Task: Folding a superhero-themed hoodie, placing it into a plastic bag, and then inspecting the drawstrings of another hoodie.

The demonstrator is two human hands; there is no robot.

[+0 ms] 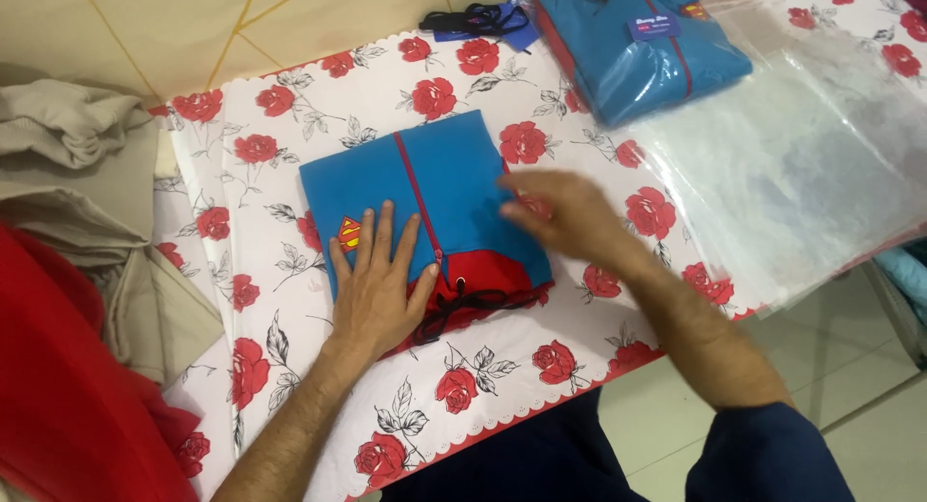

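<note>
A folded blue garment (444, 179) with a red zip, a red hood part and a dark drawstring lies on a white tablecloth (290, 270) printed with red roses. My left hand (377, 280) rests flat on its lower left part, fingers spread, beside a small yellow and red emblem (350, 233). Blurred, my right hand (555, 212) hovers over the garment's right edge with fingers loosely apart and nothing in it.
A stack of clear plastic bags (801, 174) lies to the right. A bagged blue garment (637, 43) sits at the back, with a dark cord and blue tag (478, 21) beside it. Red cloth (68, 386) and beige fabric (68, 145) lie at the left.
</note>
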